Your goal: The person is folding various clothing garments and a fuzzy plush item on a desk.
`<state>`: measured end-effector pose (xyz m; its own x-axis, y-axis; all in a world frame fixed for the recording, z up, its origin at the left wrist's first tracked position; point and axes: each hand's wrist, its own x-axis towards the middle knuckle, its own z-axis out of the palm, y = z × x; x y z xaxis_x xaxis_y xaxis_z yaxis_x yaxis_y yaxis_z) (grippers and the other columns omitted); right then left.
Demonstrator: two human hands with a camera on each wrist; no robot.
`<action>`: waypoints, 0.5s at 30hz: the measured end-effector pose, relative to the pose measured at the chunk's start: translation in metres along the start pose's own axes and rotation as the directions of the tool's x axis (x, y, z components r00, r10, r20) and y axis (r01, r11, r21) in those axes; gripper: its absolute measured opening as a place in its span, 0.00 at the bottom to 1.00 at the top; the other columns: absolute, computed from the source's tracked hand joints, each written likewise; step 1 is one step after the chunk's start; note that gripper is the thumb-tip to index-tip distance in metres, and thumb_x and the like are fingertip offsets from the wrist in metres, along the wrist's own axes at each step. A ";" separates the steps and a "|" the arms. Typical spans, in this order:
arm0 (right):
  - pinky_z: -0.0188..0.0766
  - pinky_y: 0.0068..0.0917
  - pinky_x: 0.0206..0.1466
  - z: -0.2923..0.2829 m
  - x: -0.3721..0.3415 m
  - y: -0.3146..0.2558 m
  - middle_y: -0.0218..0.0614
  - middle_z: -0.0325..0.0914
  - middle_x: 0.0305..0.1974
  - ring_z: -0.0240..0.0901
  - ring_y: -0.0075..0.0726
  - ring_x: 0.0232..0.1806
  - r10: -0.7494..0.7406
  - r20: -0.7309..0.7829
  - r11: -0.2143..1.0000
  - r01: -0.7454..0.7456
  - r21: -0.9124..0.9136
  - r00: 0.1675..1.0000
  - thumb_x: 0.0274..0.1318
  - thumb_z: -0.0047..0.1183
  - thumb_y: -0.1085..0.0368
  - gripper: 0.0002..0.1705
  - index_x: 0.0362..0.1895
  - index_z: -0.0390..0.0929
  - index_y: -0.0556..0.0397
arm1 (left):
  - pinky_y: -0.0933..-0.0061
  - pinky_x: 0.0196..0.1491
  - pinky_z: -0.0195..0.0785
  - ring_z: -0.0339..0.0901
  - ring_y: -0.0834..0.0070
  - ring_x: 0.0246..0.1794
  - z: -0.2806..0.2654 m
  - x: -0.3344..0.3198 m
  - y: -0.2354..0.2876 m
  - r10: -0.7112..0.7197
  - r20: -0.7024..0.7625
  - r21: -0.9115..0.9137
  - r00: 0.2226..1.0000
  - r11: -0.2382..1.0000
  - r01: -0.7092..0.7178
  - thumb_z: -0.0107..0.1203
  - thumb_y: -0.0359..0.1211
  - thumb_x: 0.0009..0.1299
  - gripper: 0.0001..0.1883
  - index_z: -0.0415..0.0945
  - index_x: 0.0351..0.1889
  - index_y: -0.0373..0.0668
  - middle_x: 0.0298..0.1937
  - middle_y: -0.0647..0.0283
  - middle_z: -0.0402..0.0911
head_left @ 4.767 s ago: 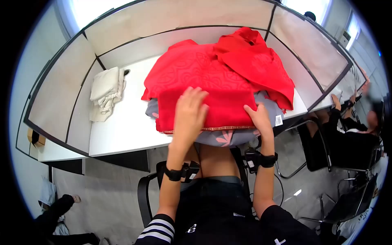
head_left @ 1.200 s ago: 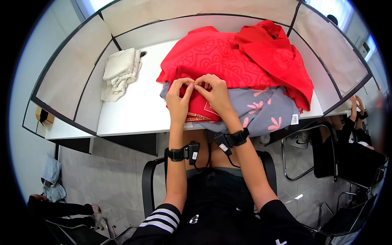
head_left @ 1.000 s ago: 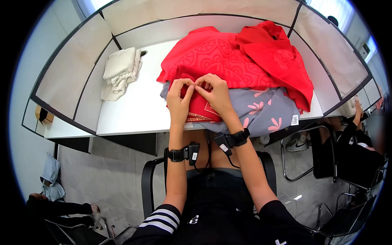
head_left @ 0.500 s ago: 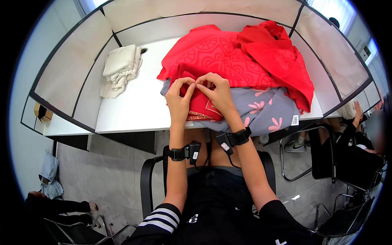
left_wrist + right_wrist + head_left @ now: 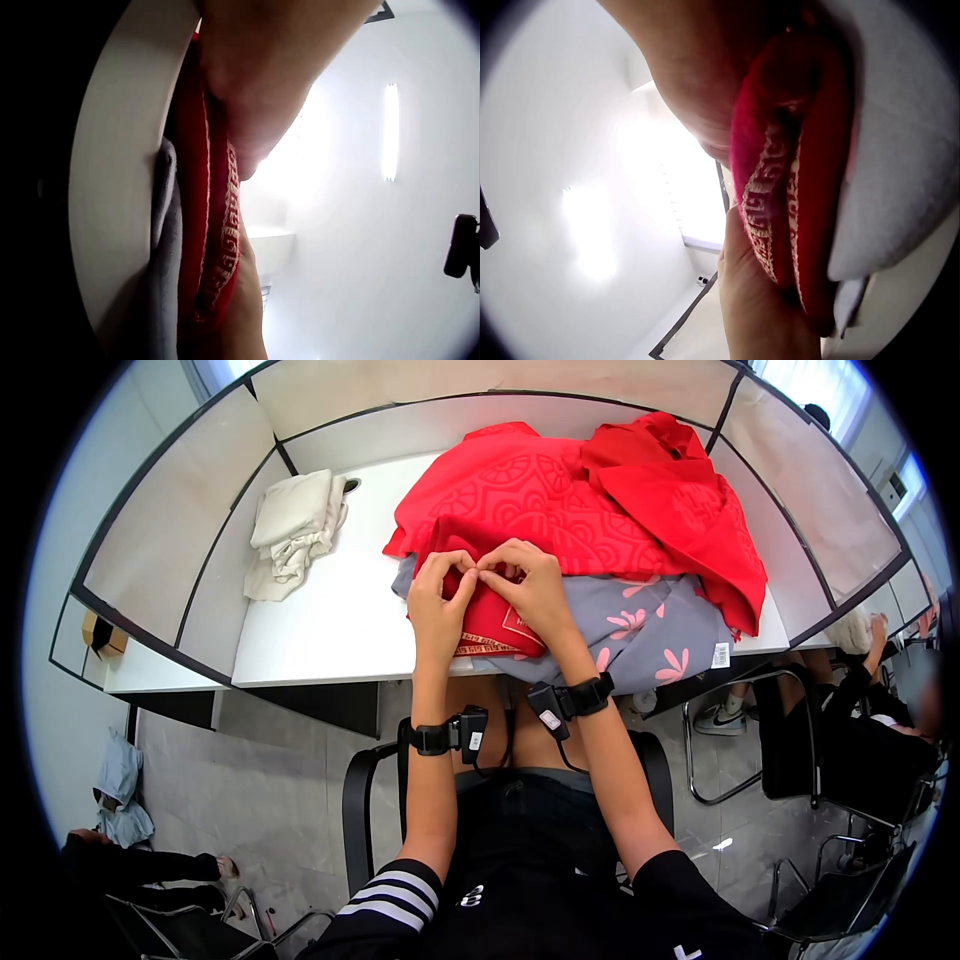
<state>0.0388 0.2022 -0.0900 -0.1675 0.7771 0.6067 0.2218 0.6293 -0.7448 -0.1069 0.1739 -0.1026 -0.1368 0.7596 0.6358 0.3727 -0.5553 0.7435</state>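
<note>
A dark red cloth with a patterned gold-and-red border lies folded in a small bundle at the table's front edge. Over it, my left hand and right hand meet, thumb and forefinger of each pinched together at a tiny spot; what lies between the tips is too small to tell. In the left wrist view the bordered red cloth sits under the hand, and in the right wrist view its folded layers show. Beneath it spreads a grey cloth with pink flowers, with a larger red cloth behind.
Folded cream cloth rests at the left of the white table. Low partitions enclose the table. Beside it on the right are a black chair and a seated person; another person's legs show at the lower left.
Earlier, my hands were apart over a wide, flat folded red cloth; it has since become a smaller bundle at the left, and my hands have come together. Over the last second they have barely moved.
</note>
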 end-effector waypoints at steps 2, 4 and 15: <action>0.67 0.24 0.32 0.000 0.000 0.003 0.32 0.77 0.28 0.68 0.28 0.26 -0.018 -0.002 1.000 0.018 -0.009 1.000 0.44 0.64 0.71 0.09 0.33 0.82 0.55 | 0.76 0.47 0.66 0.75 0.75 0.39 0.000 0.000 -0.002 0.024 0.018 0.025 1.000 0.999 -0.024 0.56 0.24 0.67 0.06 0.75 0.39 0.32 0.36 0.62 0.76; 0.68 0.24 0.33 0.001 0.000 0.003 0.33 0.79 0.29 0.68 0.28 0.26 -0.035 -0.004 0.999 0.035 -0.013 0.999 0.44 0.64 0.71 0.11 0.36 0.81 0.55 | 0.76 0.47 0.66 0.75 0.74 0.38 0.000 -0.001 -0.001 0.038 0.028 0.053 0.999 0.998 -0.039 0.56 0.24 0.67 0.06 0.75 0.39 0.32 0.36 0.61 0.76; 0.68 0.22 0.32 -0.001 0.000 0.001 0.34 0.82 0.30 0.68 0.24 0.25 0.030 0.039 0.994 -0.034 0.099 0.999 0.47 0.61 0.72 0.21 0.49 0.78 0.53 | 0.75 0.46 0.67 0.77 0.73 0.39 0.001 -0.001 -0.001 0.030 0.017 0.080 0.999 0.996 -0.031 0.56 0.24 0.67 0.06 0.76 0.40 0.32 0.36 0.60 0.78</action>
<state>0.0397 0.2028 -0.0903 -0.1980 0.7955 0.5727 0.1308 0.6005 -0.7888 -0.1065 0.1740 -0.1044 -0.1100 0.7484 0.6541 0.4492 -0.5496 0.7044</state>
